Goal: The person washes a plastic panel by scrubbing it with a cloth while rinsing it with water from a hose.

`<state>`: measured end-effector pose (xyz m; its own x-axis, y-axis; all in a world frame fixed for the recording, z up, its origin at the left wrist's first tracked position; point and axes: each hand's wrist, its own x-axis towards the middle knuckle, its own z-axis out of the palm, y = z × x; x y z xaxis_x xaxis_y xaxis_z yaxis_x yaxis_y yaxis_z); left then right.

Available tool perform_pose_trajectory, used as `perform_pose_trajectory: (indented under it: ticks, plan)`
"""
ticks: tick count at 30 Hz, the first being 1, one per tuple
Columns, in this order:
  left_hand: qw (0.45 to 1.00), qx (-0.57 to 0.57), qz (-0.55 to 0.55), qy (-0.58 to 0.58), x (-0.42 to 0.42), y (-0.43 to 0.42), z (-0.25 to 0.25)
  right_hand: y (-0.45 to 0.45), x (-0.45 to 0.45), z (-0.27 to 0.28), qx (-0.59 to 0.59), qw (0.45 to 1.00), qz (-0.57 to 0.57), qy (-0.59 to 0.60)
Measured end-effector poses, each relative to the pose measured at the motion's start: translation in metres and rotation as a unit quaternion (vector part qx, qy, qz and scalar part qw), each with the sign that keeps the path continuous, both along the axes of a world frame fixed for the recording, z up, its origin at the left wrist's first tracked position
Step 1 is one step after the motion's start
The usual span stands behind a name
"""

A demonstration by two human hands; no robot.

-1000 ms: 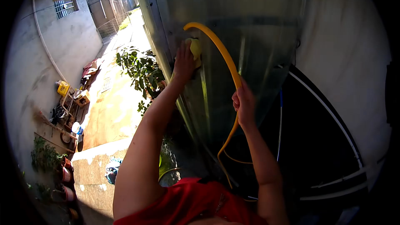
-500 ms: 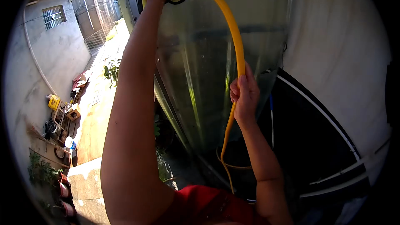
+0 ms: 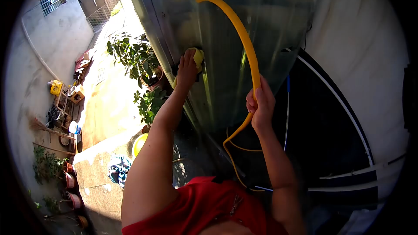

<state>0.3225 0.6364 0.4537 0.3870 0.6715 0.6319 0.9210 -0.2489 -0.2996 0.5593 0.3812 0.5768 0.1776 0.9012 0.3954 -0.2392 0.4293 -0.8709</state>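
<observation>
The right hand point(image 3: 262, 102) has its fingers curled fully around a yellow hose point(image 3: 247, 39), whose free end arches to the far left above the grip while the rest droops toward the near side; the left hand point(image 3: 187, 70) has its fingers closed over a yellow cloth point(image 3: 199, 58) at the translucent panel point(image 3: 278, 30). The panel's metal frame point(image 3: 150, 28) runs just left of the cloth, with a leafy plant point(image 3: 130, 54) beyond it, while bare panel extends to the right. On the far left, a yellow container point(image 3: 56, 87) bears dark marks too small to read.
</observation>
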Motion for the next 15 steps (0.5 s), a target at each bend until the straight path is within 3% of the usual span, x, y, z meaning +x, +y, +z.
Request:
perform_pose_trajectory:
  ticks: [3,5,7,9,10,12,15]
  plan:
    - [0.999,-0.023,-0.022,0.006,-0.002,-0.017,-0.031,-0.006,0.007,-0.011,-0.024,1.0,-0.009,-0.019]
    - [0.997,-0.006,-0.061,-0.049,0.008,-0.039,-0.019,-0.013,0.009,-0.011,-0.032,0.999,-0.015,-0.028]
    - [0.984,-0.079,-0.029,-0.155,0.015,-0.06,0.015,-0.017,0.011,-0.005,-0.022,1.0,-0.007,0.001]
    - [0.933,-0.17,0.029,-0.316,0.019,-0.067,0.054,-0.019,0.013,0.007,-0.004,1.0,-0.015,0.011]
    - [0.824,-0.315,0.068,-0.465,0.01,-0.053,0.079,-0.019,0.014,0.016,0.008,1.0,-0.025,0.007]
    - [0.789,-0.219,-0.015,-0.574,0.004,-0.039,0.118,-0.019,0.014,0.031,0.025,0.999,-0.041,0.0]
    - [0.71,-0.08,-0.122,-0.689,0.018,-0.045,0.225,-0.016,0.016,0.048,0.037,0.998,-0.049,0.006]
